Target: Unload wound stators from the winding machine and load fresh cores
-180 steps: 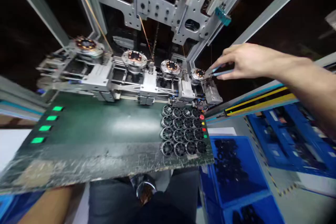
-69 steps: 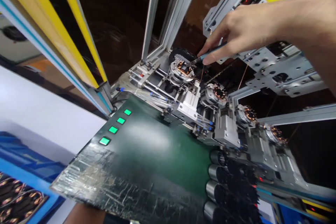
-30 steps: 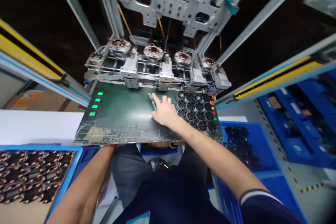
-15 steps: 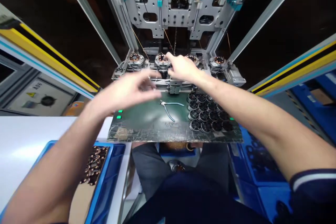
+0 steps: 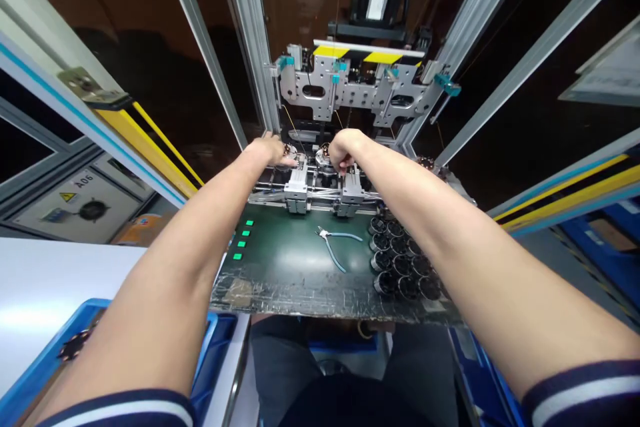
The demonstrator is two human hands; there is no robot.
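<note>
My left hand (image 5: 270, 150) reaches to the leftmost station of the winding machine. Its thumb and fingers lie around a copper-wound motor stator (image 5: 287, 149), which it partly covers. At the second station, my right hand (image 5: 345, 148) bends down beside another wound stator (image 5: 324, 152). Its fingers are curled closed, and whatever is between them is hidden. Side cutters (image 5: 331, 238) with pale blue handles lie with their handles spread on the green work surface (image 5: 285, 260), in front of the machine.
Rows of dark round stators (image 5: 400, 263) stand at the right of the surface, and green buttons (image 5: 242, 244) at its left. A metal head plate (image 5: 360, 90) hangs above the stations with thin wires. Blue bins (image 5: 203, 353) flank the bench; a stator (image 5: 75, 345) shows at the left.
My left hand has moved forward from above the work surface to the leftmost stator. My right hand stays by the second stator, now with its wrist bent and fingers curled down. The view has shifted.
</note>
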